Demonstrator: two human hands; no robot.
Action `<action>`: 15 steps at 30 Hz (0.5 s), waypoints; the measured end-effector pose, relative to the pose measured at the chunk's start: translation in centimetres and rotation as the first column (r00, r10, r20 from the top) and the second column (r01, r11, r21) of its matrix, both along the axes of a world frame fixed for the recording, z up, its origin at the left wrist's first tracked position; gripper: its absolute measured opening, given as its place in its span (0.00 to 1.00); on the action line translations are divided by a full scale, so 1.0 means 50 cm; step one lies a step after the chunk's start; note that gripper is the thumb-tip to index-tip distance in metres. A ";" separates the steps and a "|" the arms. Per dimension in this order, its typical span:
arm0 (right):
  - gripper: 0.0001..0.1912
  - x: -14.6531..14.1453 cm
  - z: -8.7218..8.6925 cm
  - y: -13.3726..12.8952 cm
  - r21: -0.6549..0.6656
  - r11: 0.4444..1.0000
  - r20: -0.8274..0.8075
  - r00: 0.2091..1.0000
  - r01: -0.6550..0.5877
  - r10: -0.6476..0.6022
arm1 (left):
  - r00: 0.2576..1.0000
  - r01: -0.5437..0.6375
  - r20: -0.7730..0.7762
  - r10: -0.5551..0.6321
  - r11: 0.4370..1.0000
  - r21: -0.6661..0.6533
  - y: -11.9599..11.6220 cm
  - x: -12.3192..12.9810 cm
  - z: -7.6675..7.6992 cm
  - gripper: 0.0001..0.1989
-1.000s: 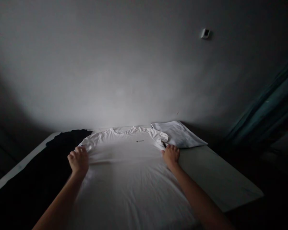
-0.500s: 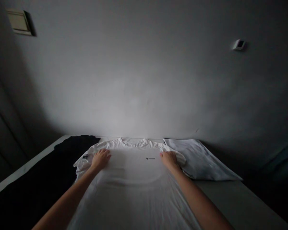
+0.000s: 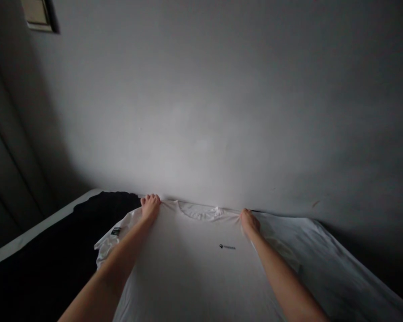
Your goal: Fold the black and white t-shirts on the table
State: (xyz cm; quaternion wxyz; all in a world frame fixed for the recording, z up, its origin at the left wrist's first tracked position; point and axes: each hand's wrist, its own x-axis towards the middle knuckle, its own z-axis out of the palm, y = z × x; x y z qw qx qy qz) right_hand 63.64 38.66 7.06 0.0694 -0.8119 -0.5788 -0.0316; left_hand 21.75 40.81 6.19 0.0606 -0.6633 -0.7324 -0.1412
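Observation:
A white T-shirt lies spread on the surface, its neckline at the far side near the wall. A small dark logo shows on its chest and a dark label on the left sleeve. My left hand is closed on the shirt's left shoulder, fingers curled over its top edge. At the other shoulder my right hand grips the fabric, fingers bent. Between the two hands the shirt's top edge looks drawn out.
Dark cloth lies to the left, along the pale table edge. A light grey folded cloth is at the right, partly under the shirt's sleeve. The grey wall rises behind, with a framed switch plate at upper left.
Both hands have moved from the upper chest and sleeves to the shoulder edges and closed on the fabric. The view has shifted, and the shirt appears nearer.

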 end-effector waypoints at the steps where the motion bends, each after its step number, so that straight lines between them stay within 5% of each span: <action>1: 0.25 -0.004 0.002 0.002 0.001 1.000 0.008 1.000 0.017 -0.017 | 1.000 0.005 -0.004 -0.005 1.000 0.004 0.001 0.001 0.003 0.18; 6: 0.19 -0.083 0.001 -0.032 0.064 0.998 0.057 0.998 -0.011 0.008 | 0.999 0.012 -0.038 -0.009 0.998 0.065 -0.041 0.053 0.015 0.23; 9: 0.21 -0.154 -0.037 -0.093 0.165 0.949 0.078 0.963 -0.268 0.258 | 0.997 0.061 -0.062 -0.054 0.991 0.119 -0.119 0.110 -0.009 0.25; 12: 0.27 -0.192 -0.084 -0.158 0.167 0.826 0.054 0.841 -0.539 0.538 | 0.980 0.193 -0.060 -0.188 0.976 0.104 -0.214 0.143 -0.038 0.26; 15: 0.26 -0.195 -0.092 -0.187 0.061 0.800 -0.011 0.801 -0.597 0.599 | 0.955 0.297 -0.002 -0.297 0.955 0.030 -0.293 0.128 -0.034 0.23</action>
